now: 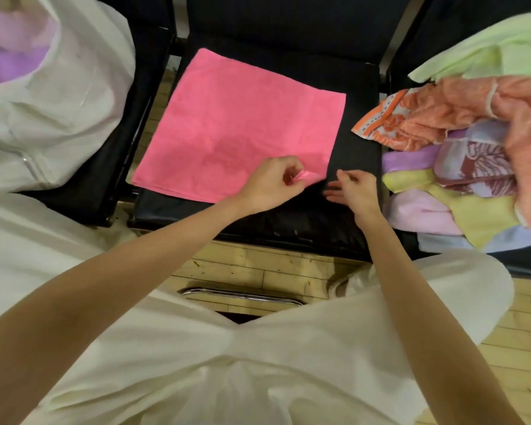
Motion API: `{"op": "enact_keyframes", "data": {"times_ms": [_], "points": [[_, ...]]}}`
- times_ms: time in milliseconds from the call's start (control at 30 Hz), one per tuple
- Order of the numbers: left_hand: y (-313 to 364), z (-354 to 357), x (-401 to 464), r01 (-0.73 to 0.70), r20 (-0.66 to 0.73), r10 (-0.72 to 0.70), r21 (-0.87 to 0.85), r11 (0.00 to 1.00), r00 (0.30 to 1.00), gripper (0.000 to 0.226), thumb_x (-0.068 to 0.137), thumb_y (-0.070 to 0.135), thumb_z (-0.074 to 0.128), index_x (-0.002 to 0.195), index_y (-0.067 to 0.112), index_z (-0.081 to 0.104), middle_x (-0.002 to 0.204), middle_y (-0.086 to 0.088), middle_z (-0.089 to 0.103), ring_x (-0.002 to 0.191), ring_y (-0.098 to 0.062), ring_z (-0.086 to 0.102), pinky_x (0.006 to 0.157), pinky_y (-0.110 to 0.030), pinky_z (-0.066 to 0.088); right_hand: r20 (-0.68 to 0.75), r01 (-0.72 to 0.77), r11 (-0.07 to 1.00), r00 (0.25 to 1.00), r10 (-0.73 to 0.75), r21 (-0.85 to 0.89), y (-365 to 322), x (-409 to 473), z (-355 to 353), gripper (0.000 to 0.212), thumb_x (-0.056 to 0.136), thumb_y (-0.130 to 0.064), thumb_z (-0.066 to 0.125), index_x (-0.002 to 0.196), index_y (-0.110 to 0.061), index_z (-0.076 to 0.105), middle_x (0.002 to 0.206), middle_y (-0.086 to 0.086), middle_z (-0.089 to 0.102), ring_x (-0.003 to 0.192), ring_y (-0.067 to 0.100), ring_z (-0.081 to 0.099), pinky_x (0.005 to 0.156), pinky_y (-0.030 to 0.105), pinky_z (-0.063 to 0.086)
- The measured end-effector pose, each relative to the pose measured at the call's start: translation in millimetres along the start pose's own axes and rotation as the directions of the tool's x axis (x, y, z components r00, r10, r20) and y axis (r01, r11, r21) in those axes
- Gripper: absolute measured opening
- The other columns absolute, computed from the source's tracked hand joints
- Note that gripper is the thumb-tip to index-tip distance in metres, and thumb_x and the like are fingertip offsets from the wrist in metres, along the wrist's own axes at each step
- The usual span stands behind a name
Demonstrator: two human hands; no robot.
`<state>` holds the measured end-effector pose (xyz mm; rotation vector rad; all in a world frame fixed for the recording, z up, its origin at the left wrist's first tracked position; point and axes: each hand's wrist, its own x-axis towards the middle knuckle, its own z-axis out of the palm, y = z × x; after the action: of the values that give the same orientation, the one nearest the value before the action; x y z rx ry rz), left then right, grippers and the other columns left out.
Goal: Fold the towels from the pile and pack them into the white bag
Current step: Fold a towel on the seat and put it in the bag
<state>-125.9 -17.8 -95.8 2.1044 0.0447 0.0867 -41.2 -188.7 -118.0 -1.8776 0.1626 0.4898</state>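
A pink towel (236, 124) lies spread flat on the middle black chair seat (356, 167). My left hand (273, 185) pinches the towel's near right corner and lifts it slightly. Just to the right, my right hand (353, 188) hovers over the bare seat with relaxed fingers, holding nothing. The pile of towels (460, 161), orange, purple, yellow, pale pink and patterned, sits on the chair at the right. The white bag (62, 99) stands open on the left chair, with purple and pink cloth (10, 56) showing inside.
A light green towel (497, 50) lies at the far right top of the pile. Wooden floor (258, 268) shows below the seat, with a metal bar (239, 294) near my white clothing.
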Motion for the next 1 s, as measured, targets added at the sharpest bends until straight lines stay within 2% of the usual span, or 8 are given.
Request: {"op": "enact_keyframes", "data": {"times_ms": [167,333,467,600,667,733,833,1000], "points": [[5,-16,5,0.105,-0.006,-0.109,-0.205,0.973,0.994,0.012,0.066,0.018,0.058,0.066,0.026,0.049,0.061,0.014,0.047,0.053,0.007,0.043,0.057,-0.014,0.036,-0.086,-0.061,0.998,0.994,0.063,0.031,-13,57,23,0.021,0.093,-0.014,0.055,0.076,-0.002,0.053,0.081,0.017,0.061,0.069,0.029,0.066,0.062,0.035,0.058],[-1,-34,9,0.238,0.148,-0.207,-0.242,0.941,0.967,0.031,0.076,-0.009,0.057,0.063,0.016,0.047,0.059,0.004,0.044,0.051,0.002,0.044,0.054,-0.020,0.043,-0.207,-0.010,0.993,0.978,-0.015,-0.121,-40,110,36,0.033,0.077,-0.015,0.057,0.047,-0.014,0.044,0.051,0.004,0.045,0.054,0.016,0.052,0.058,0.037,0.050],[0,-39,11,0.325,0.251,-0.273,-0.195,0.926,0.929,0.027,0.082,-0.006,0.056,0.065,0.013,0.048,0.061,0.001,0.047,0.051,-0.001,0.049,0.058,-0.024,0.049,-0.277,0.044,0.976,0.955,-0.104,-0.214,-68,129,43,0.040,0.086,-0.013,0.059,0.050,-0.014,0.042,0.051,-0.003,0.041,0.043,0.001,0.036,0.040,0.014,0.030],[2,-40,11,0.382,0.368,-0.290,-0.209,0.900,0.884,0.023,0.085,-0.006,0.053,0.068,0.008,0.047,0.061,0.001,0.045,0.052,0.001,0.052,0.061,-0.021,0.053,-0.316,0.078,0.970,0.937,-0.150,-0.229,-72,137,42,0.015,0.084,-0.005,0.058,0.074,0.003,0.066,0.076,0.014,0.067,0.062,0.014,0.055,0.064,0.035,0.046],[4,-37,10,0.417,0.403,-0.304,-0.229,0.880,0.863,0.027,0.085,-0.008,0.051,0.064,0.009,0.044,0.059,0.003,0.041,0.050,0.002,0.050,0.056,-0.018,0.048,-0.365,0.097,0.975,0.916,-0.165,-0.198,-70,138,38,0.013,0.083,-0.007,0.061,0.088,0.002,0.069,0.092,0.015,0.070,0.078,0.015,0.060,0.071,0.026,0.048],[10,-32,9,0.433,0.443,-0.295,-0.251,0.866,0.846,0.032,0.084,-0.009,0.049,0.062,0.011,0.040,0.059,0.004,0.038,0.048,0.003,0.046,0.053,-0.013,0.044,-0.388,0.129,0.987,0.908,-0.156,-0.097,-73,139,33,0.008,0.083,-0.008,0.063,0.075,-0.010,0.063,0.078,0.003,0.066,0.074,0.012,0.057,0.068,0.019,0.048],[14,-31,7,0.437,0.468,-0.284,-0.258,0.862,0.837,0.035,0.084,-0.011,0.048,0.060,0.012,0.037,0.060,0.001,0.034,0.047,0.002,0.041,0.050,-0.010,0.040,-0.394,0.176,0.984,0.905,-0.160,0.005,-80,140,33,0.030,0.083,-0.007,0.065,0.057,-0.019,0.054,0.060,-0.006,0.055,0.058,0.004,0.051,0.057,0.012,0.042],[0,-54,-10,0.496,0.446,-0.337,-0.309,0.812,0.829,0.034,0.083,-0.012,0.046,0.061,0.012,0.038,0.057,0.005,0.041,0.051,-0.002,0.046,0.059,-0.012,0.047,-0.356,0.215,0.971,0.920,-0.166,0.103,-99,133,65,0.023,0.083,-0.005,0.065,0.062,-0.014,0.060,0.065,-0.002,0.059,0.062,0.005,0.055,0.063,0.017,0.046]]}}
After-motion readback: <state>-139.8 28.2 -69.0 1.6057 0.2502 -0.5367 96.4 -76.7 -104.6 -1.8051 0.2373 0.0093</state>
